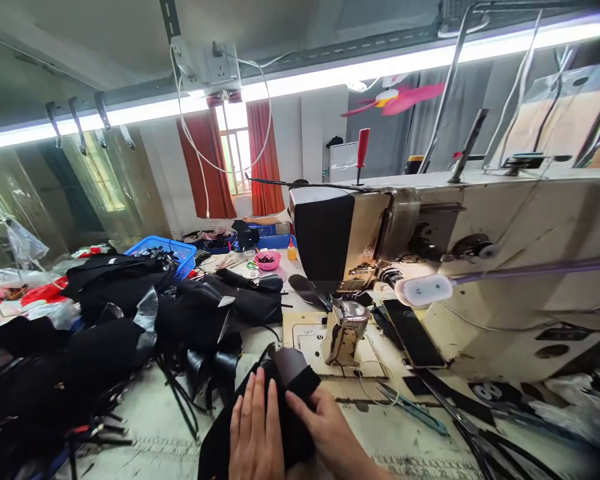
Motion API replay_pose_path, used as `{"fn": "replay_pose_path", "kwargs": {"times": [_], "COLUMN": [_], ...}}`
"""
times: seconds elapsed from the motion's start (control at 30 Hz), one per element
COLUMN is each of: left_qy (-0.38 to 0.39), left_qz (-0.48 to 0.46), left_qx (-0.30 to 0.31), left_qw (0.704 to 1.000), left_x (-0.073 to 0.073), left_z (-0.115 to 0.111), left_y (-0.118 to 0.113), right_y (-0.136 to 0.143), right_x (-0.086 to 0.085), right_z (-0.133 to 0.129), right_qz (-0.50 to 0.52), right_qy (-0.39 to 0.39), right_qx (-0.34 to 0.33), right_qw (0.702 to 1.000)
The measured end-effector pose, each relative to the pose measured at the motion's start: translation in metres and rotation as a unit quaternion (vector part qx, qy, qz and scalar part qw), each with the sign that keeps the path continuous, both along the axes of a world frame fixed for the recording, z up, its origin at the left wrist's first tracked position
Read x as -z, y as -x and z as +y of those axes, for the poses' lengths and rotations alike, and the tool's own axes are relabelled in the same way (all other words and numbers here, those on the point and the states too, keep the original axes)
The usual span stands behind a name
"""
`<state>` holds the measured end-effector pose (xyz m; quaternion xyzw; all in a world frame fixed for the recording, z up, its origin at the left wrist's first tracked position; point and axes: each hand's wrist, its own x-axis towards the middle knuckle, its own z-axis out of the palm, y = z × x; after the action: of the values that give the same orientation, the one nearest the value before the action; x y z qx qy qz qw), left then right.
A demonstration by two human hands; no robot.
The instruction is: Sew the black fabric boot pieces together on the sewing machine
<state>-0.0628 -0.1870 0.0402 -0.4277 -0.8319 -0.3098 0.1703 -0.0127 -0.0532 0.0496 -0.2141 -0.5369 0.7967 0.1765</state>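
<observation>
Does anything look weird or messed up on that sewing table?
A little. A red-handled tool stands straight up on top of the sewing machine, an odd perch. The metal post below the needle area has dark, chipped-looking patches, so it seems worn. I see no spill.

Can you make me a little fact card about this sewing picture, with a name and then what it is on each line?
Left hand: flat on black cloth; left hand, black cloth
Right hand: at the cloth's edge
Machine: big sewing machine
Blue: basket
Pink: bowl
Red: screwdriver handle
On the right: phone, scissors
</observation>
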Motion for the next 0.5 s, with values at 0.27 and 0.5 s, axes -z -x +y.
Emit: {"fn": "replay_pose_path", "kwargs": {"times": [0.27, 0.5], "left_qy": [0.052, 0.147], "left_qz": [0.181, 0.159], "left_qx": [0.023, 0.131], "left_qw": [0.982, 0.968], "left_x": [0.005, -0.004], "left_z": [0.037, 0.047], "left_y": [-0.009, -0.013], "right_y": [-0.044, -0.083], "right_x": [0.001, 0.009], "right_z": [0.025, 0.038], "right_qz": [0.135, 0.143], "right_qy": [0.132, 0.17], "right_qx": [-0.055, -0.003], "right_qw": [0.98, 0.975]}}
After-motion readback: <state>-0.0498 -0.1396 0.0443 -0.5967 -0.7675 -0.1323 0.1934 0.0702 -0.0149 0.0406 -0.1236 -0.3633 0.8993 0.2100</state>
